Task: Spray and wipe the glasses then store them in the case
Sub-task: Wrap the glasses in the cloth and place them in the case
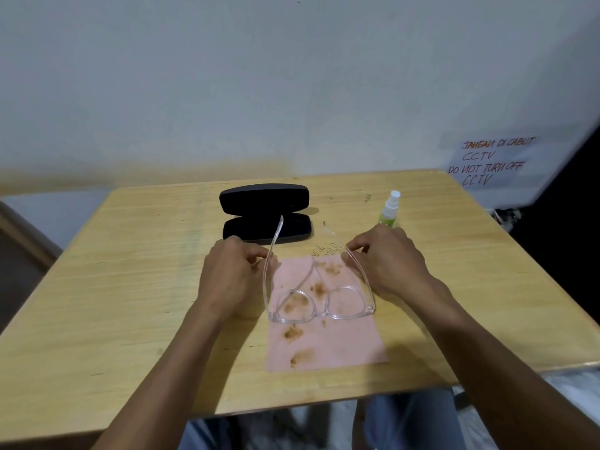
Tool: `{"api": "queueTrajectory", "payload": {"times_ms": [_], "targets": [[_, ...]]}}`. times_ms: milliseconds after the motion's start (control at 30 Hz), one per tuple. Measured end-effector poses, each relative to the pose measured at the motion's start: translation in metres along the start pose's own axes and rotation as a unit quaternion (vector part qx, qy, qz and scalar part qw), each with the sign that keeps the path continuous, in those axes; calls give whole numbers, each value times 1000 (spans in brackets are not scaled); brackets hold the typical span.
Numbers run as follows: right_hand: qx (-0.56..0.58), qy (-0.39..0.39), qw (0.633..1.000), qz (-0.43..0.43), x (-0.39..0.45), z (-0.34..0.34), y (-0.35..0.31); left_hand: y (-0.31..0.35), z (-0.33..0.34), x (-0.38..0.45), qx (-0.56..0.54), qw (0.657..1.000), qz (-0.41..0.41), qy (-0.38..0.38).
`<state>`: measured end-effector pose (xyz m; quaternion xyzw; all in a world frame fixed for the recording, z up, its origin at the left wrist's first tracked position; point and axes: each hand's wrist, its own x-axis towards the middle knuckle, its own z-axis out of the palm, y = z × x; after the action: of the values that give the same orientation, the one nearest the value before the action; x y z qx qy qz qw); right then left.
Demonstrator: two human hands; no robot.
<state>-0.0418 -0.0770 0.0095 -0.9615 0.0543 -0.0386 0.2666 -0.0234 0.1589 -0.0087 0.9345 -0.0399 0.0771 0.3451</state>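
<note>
We see clear-framed glasses (319, 303) held between both hands, above a stained pink cloth (324, 339) on the wooden table (130, 287). Left hand (227, 274) pinches the left temple arm; right hand (386, 264) pinches the right one. Open black case (264, 211) sits just beyond the hands; spray bottle (389, 209) stands behind the right hand.

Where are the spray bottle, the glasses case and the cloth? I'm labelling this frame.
spray bottle (388, 212): head view, on its green body below the white nozzle.
glasses case (264, 198): head view, on the raised black lid.
pink cloth (337, 342): head view, on a bare patch near its front edge.
</note>
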Motion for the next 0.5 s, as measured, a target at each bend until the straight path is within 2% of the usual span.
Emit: {"api": "queueTrajectory", "payload": {"times_ms": [167, 367, 433, 500], "targets": [[7, -2, 1000, 14, 3, 5, 0, -1, 2, 2, 2, 1000, 9, -12], [-17, -6, 1000, -3, 3, 7, 1, -2, 5, 6, 52, 997, 50, -18], [13, -1, 1000, -9, 2, 5, 3, 0, 3, 4, 50, 997, 52, -20], [66, 5, 998, -16, -1, 0, 7, 2, -1, 1, 2, 1000, 20, -18]]}}
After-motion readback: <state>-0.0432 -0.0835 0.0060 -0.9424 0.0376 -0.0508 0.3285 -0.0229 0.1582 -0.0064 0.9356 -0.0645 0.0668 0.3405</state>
